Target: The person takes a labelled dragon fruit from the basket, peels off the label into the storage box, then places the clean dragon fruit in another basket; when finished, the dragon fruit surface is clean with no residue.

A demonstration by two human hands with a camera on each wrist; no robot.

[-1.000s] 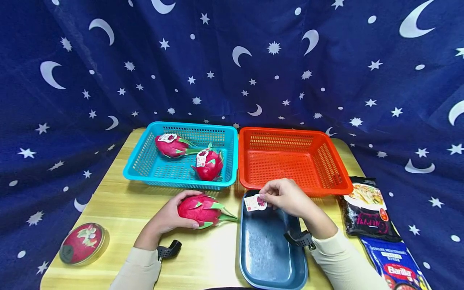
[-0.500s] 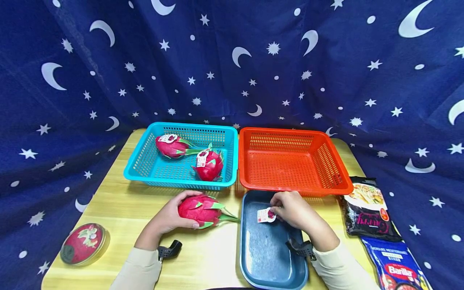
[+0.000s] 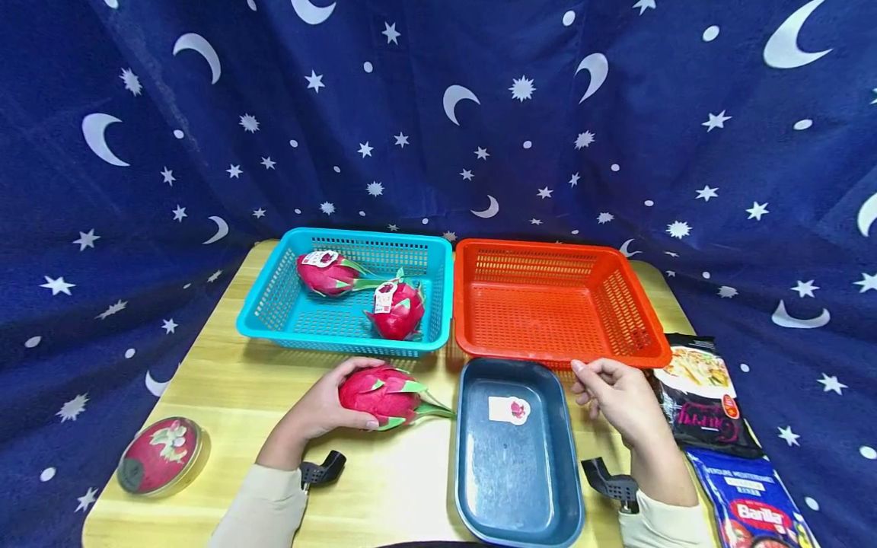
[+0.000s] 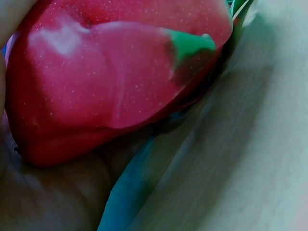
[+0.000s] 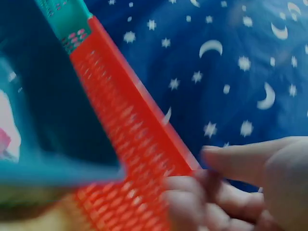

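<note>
My left hand (image 3: 329,403) grips a pink dragon fruit (image 3: 375,397) on the table, fingers over its far side and thumb along its near side; its green tips point right. In the left wrist view the red skin of this dragon fruit (image 4: 110,77) lies against the palm. A white label (image 3: 509,409) with a small fruit picture lies inside the dark blue tray (image 3: 521,487). To the right of that tray, my right hand (image 3: 620,396) is raised with loosely bent fingers and holds nothing. The right wrist view has the right hand (image 5: 240,187) beside the red basket (image 5: 125,110).
A turquoise basket (image 3: 274,331) at the back holds two labelled dragon fruits (image 3: 399,313). The red basket stands right of it, behind the tray. A round lidded tub (image 3: 161,457) is at the left; a black food packet (image 3: 706,403) and a blue Barilla packet (image 3: 750,495) lie at the right.
My right hand has lowered the label into the blue tray, let go of it and moved right, out past the tray's rim. The left hand keeps its grip on the dragon fruit.
</note>
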